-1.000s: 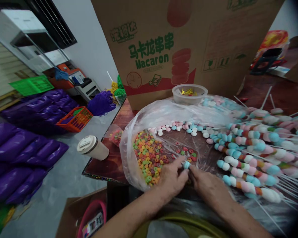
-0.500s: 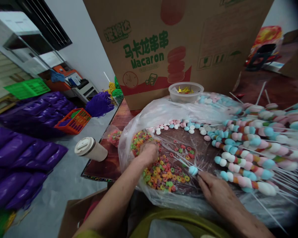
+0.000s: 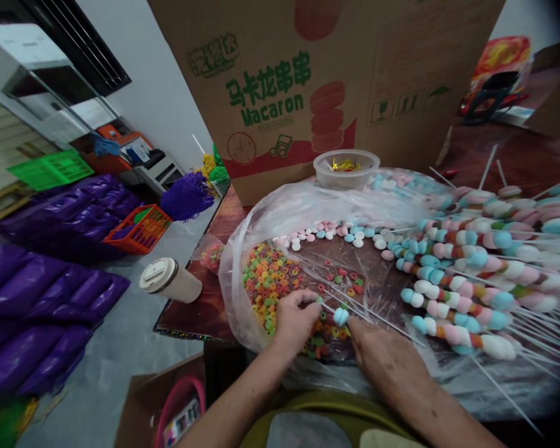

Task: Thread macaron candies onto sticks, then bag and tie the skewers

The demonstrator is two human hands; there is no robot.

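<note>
My right hand (image 3: pixel 386 356) grips a thin white stick (image 3: pixel 329 307) that carries a blue marshmallow piece (image 3: pixel 340 317) just past my fingers. My left hand (image 3: pixel 295 320) is closed in a pinch at the stick's free tip, on a small ring candy (image 3: pixel 318 300), as far as I can make out. Both hands rest over a heap of coloured ring candies (image 3: pixel 269 283) lying on a clear plastic sheet (image 3: pixel 280 218). To the right lie several finished skewers (image 3: pixel 462 302) of blue, white and pink pieces.
A row of loose round candies (image 3: pixel 340 233) lies behind the rings. A plastic bowl (image 3: pixel 346 169) stands before a big cardboard Macaron box (image 3: pixel 308 81). A lidded paper cup (image 3: pixel 169 280) lies at the table's left edge. Purple bags (image 3: pixel 51 280) and an orange basket (image 3: pixel 138 228) are on the floor.
My left hand came back from the ring heap to the tip of the stick, pinched. My right hand drew the stick with the blue piece slightly left and toward me.
</note>
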